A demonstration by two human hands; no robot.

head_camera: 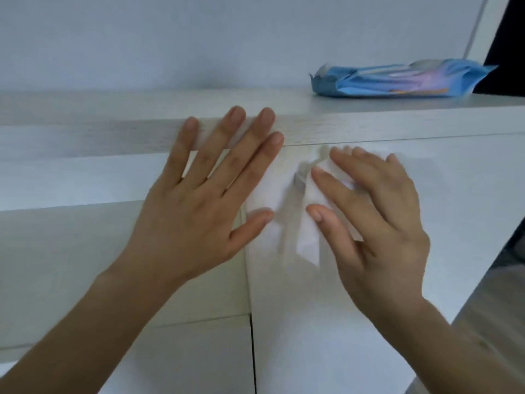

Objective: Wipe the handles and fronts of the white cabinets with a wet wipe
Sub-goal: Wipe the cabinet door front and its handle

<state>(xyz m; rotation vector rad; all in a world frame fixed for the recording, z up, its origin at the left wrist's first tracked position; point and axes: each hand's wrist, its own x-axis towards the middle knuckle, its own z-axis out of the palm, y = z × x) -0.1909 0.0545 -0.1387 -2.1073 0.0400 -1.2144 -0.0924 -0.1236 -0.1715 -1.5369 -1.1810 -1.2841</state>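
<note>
A white cabinet front [326, 322] fills the lower view, with a vertical gap between two doors below my hands. My left hand [204, 189] lies flat with fingers spread against the upper edge of the cabinet, its fingertips on the pale wood-grain top board [85, 135]. A white wet wipe [309, 223] is pressed to the right door by my right hand [375, 217], whose fingers curl over it. A small grey handle [299, 180] peeks out between the two hands, partly covered by the wipe.
A blue pack of wet wipes [397, 81] lies on the cabinet top at the back right. A pale wall [170, 38] rises behind. The cabinet's right side drops away at the lower right, with a dark area at the top right corner.
</note>
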